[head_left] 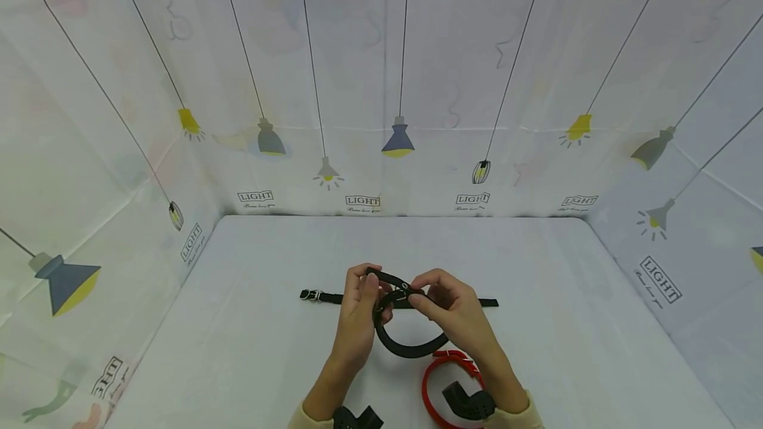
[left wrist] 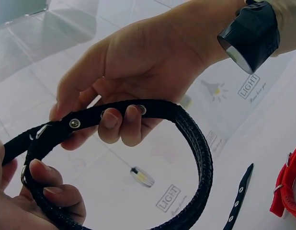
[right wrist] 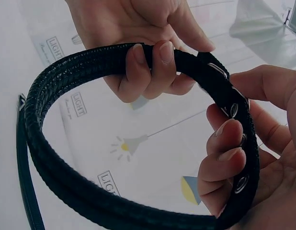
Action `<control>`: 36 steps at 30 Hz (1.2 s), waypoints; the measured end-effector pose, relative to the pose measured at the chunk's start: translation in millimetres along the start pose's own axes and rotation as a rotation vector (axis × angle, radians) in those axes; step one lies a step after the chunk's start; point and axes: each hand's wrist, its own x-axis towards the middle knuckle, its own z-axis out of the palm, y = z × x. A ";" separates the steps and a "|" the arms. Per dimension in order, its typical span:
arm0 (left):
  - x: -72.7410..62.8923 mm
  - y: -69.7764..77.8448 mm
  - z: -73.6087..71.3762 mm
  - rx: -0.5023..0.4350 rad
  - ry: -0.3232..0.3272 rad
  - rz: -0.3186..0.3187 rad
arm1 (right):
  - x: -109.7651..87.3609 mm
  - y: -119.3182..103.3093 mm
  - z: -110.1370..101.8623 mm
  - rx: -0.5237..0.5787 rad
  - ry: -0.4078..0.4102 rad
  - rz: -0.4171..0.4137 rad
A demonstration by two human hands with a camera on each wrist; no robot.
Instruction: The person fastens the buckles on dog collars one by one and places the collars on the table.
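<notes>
A black dog collar, bent into a loop, is held up between both hands above the table. It has metal-rimmed holes, seen in the right wrist view, and its strap overlaps at the metal buckle. My left hand grips the left side of the loop, thumb against the strap. My right hand pinches the strap near the top of the loop, fingers curled round it. Behind the hands a second black collar lies stretched flat, buckle at its left end, partly hidden by the hands. Fingers cover part of the overlap.
A red collar, closed into a ring, lies on the white table below the right forearm. Each wrist carries a black camera mount. Patterned cloth walls with printed lamps enclose the table at the back and sides.
</notes>
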 end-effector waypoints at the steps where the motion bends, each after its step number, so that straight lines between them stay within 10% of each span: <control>1: 0.0 0.0 0.1 -0.004 -0.003 0.000 | 0.0 0.3 0.1 0.000 -0.003 -0.003; 36: -0.2 -1.2 1.6 0.043 -0.087 -0.089 | -0.3 -3.1 4.1 -0.020 0.075 -0.004</control>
